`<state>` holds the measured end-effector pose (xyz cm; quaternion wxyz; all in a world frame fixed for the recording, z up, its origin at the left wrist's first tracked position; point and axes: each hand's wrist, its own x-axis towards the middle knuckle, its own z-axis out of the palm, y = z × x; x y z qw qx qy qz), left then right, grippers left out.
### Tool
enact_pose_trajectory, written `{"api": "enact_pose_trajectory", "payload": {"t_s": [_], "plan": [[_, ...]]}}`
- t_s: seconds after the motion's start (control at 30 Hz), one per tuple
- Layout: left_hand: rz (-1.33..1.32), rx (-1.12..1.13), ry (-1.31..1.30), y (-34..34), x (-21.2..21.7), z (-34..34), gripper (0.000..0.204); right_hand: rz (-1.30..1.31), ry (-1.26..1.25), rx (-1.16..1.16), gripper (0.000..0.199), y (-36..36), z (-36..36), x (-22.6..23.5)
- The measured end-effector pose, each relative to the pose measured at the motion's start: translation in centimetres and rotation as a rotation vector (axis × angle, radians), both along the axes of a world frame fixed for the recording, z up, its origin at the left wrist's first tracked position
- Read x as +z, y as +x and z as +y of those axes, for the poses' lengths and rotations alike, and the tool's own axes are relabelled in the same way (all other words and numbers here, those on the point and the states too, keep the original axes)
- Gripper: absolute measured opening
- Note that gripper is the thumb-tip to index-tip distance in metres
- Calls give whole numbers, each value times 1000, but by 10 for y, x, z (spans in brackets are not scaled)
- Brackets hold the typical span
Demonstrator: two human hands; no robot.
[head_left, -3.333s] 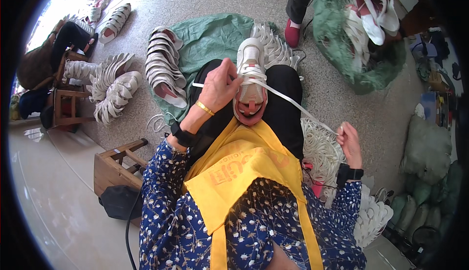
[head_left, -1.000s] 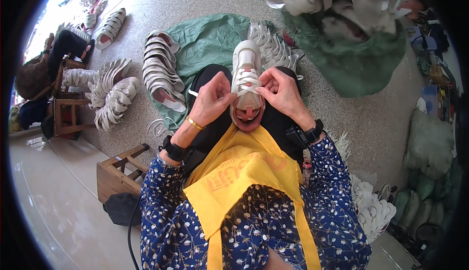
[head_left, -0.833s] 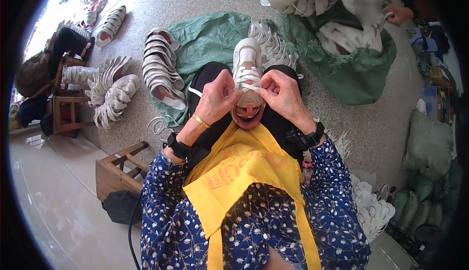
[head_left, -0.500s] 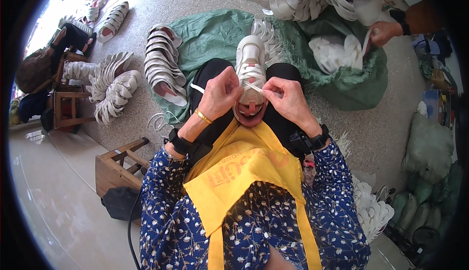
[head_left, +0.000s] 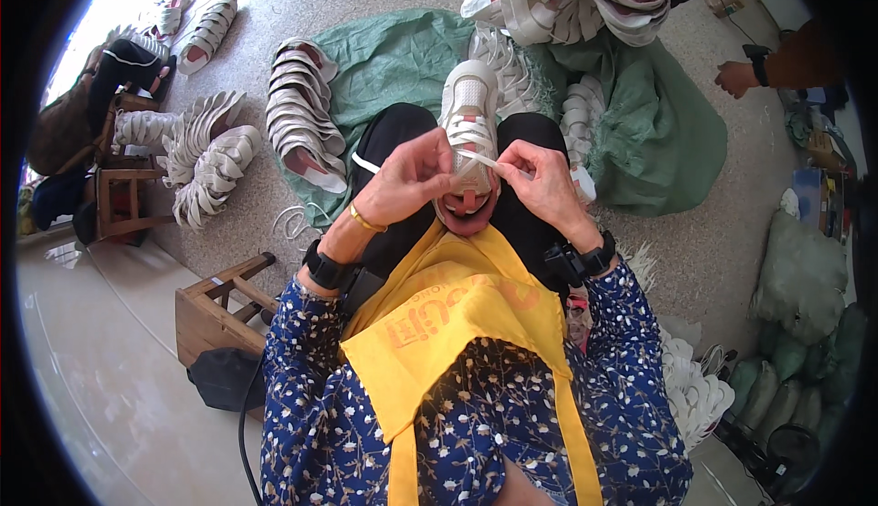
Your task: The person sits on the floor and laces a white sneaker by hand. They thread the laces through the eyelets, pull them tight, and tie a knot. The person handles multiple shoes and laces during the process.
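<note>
On our lap the white sneaker (head_left: 468, 131) rests toe-outward between our knees, our left hand (head_left: 409, 179) and right hand (head_left: 541, 184) each with grip pinched on its white lace (head_left: 477, 157), green sack (head_left: 393, 58) on the floor beyond

Green woven sack (head_left: 393, 58) lies spread flat on the floor ahead of the knees, a second green sack (head_left: 668, 131) bunched to its right. Stuffed pale-green sacks (head_left: 796, 277) piled at far right edge. Yellow apron (head_left: 457, 323) carries orange printed lettering; no screens or signs visible.
</note>
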<state>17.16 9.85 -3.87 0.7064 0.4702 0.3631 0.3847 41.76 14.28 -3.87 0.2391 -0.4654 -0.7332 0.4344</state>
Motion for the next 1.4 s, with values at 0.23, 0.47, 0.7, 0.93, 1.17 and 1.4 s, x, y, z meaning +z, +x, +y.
{"api": "enact_pose_trajectory", "payload": {"t_s": [0.23, 0.47, 0.7, 0.93, 1.17, 1.4], "plan": [[101, 6, 67, 2, 0, -8, 21, 18, -66, -8, 15, 0, 3, -4], [489, 128, 214, 1, -10, -12, 19, 182, -380, 94, 11, 5, 21, 10], [431, 127, 173, 1, -2, -11, 12, 368, -214, 189, 11, -10, 76, 38], [480, 98, 238, -3, 26, -6, 9, -118, 896, 131, 12, -28, 122, 39], [407, 90, 207, -14, 35, -4, 7, 109, -466, 452, 22, -44, 38, 56], [211, 124, 131, -36, 27, 0, 7, 157, -260, 174, 39, 35, 24, 51]]}}
